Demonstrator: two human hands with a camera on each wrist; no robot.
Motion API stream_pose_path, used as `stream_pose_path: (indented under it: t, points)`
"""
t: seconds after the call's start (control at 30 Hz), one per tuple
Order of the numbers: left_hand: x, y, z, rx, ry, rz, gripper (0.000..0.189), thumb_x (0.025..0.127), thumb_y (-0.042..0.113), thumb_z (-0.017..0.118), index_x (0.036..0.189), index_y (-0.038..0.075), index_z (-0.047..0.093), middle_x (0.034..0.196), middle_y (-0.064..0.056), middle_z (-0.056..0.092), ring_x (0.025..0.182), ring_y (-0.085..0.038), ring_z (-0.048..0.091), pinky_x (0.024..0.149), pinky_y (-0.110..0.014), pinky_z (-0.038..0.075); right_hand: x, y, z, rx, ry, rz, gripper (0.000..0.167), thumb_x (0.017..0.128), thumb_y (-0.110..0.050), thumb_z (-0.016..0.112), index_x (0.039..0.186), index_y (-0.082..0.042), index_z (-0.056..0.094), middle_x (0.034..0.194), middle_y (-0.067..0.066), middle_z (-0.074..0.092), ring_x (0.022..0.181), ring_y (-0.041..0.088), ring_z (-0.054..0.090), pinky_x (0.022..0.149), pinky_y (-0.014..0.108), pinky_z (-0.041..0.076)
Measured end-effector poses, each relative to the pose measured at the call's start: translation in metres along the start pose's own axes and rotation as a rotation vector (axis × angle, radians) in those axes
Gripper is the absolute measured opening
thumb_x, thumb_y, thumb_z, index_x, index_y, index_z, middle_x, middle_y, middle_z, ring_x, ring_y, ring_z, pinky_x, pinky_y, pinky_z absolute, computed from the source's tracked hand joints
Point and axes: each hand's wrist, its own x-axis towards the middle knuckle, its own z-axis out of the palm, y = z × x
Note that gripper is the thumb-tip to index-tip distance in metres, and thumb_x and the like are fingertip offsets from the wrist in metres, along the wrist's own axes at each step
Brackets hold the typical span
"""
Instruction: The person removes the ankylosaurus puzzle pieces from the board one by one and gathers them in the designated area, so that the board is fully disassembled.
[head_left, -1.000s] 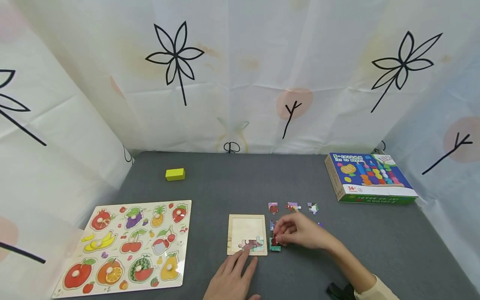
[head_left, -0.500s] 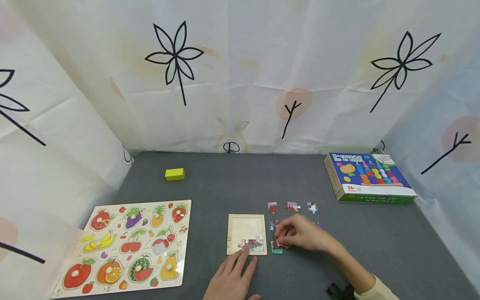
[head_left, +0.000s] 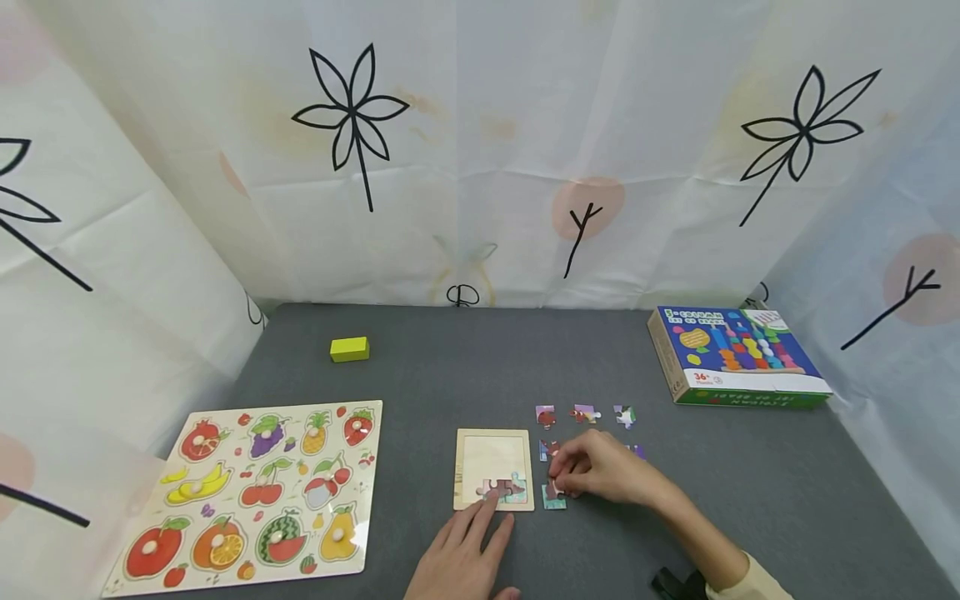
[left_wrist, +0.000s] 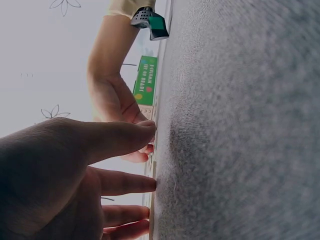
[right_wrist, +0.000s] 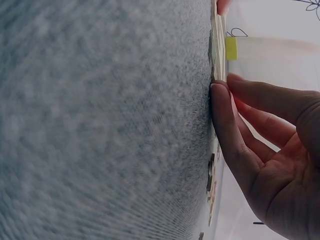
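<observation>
A small wooden puzzle tray lies flat on the grey table, with a few joined jigsaw pieces in its lower right corner. My left hand rests with extended fingers at the tray's near edge, one fingertip on those pieces. Right of the tray, my right hand pinches a green-edged jigsaw piece at its upper side, low at the table. In the right wrist view, the thumb and index finger of the right hand come together close to the cloth, largely hiding the piece.
Several loose jigsaw pieces lie beyond the right hand, some partly covered by it. A fruit peg board lies at the left. Further back are a yellow block and a bead-set box.
The green-edged piece and my right hand have shifted slightly right and toward me, away from the tray's edge. My left hand stays nearly still.
</observation>
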Motion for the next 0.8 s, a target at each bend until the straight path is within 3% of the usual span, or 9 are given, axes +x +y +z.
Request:
stream_pose_path:
  t: [0.13, 0.33, 0.8]
  points:
    - [-0.001, -0.0002, -0.0019, 0.003, 0.018, 0.006, 0.079, 0.099, 0.083, 0.048, 0.155, 0.027, 0.059, 0.175, 0.0, 0.037, 0.148, -0.021, 0.049, 0.115, -0.04, 0.055, -0.0006, -0.0007, -0.0006, 0.011, -0.003, -0.004, 0.004, 0.097, -0.003, 0.077, 0.099, -0.002, 0.08, 0.083, 0.006, 0.079, 0.068, 0.0, 0.066, 0.063, 0.021, 0.058]
    - [-0.0011, -0.0012, -0.0026, -0.009, 0.039, 0.01, 0.075, 0.099, 0.077, 0.055, 0.153, 0.025, 0.06, 0.174, 0.0, 0.038, 0.148, -0.02, 0.05, 0.114, -0.039, 0.055, -0.002, 0.0003, -0.0027, 0.022, -0.009, 0.009, 0.006, 0.097, -0.003, 0.077, 0.101, 0.0, 0.08, 0.084, 0.007, 0.08, 0.069, 0.001, 0.068, 0.064, 0.021, 0.059]
    - [0.0027, -0.0026, -0.0094, -0.074, -0.024, -0.007, 0.074, 0.097, 0.071, 0.066, 0.153, 0.021, 0.062, 0.176, 0.004, 0.032, 0.148, -0.02, 0.05, 0.115, -0.041, 0.056, 0.0068, -0.0063, 0.0051, 0.08, -0.035, -0.053, 0.01, 0.097, -0.007, 0.079, 0.103, 0.001, 0.08, 0.086, 0.011, 0.081, 0.072, 0.002, 0.07, 0.068, 0.021, 0.061]
